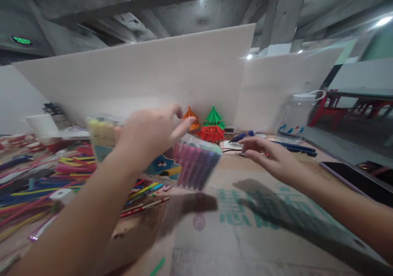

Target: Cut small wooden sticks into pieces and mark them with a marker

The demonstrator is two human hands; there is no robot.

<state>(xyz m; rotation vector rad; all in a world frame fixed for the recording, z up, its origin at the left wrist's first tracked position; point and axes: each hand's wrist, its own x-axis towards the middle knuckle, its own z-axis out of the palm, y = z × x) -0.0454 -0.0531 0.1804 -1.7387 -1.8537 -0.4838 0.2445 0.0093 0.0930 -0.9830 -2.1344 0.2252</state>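
My left hand grips a clear pack of coloured markers from above, its thumb and index finger apart over the top edge. The pack is tilted above the table, with yellow pens at its left end and pink to purple ones at its right. To the right, my right hand hovers with fingers curved and thumb apart, nothing visible between them. Just beyond its fingertips lies a dark blue tool. Behind the pack stand an orange paper tree, a green paper tree and a red fringed ornament.
Many coloured strips and pens lie piled at the left, near a white cup. A clear water bottle and a phone are at the right. A pale upright board closes off the table's back.
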